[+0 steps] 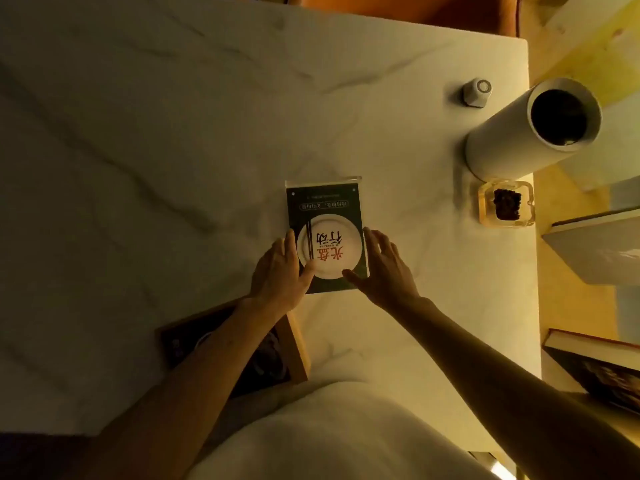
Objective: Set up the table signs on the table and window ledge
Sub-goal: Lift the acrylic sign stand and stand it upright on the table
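We've got the sign point(325, 233) out on the table point(138, 150), clear base at the far end. Our left hand point(277, 271) clasps its left edge, thumb on the printed face; our right hand point(381, 268) is half open, fingers just beside the right edge, thumb touching the face. Is it standing or lying flat? We can't tell. Risk here: only 1 firm hold, so it could tip, or slide toward the ashtray point(506, 203).
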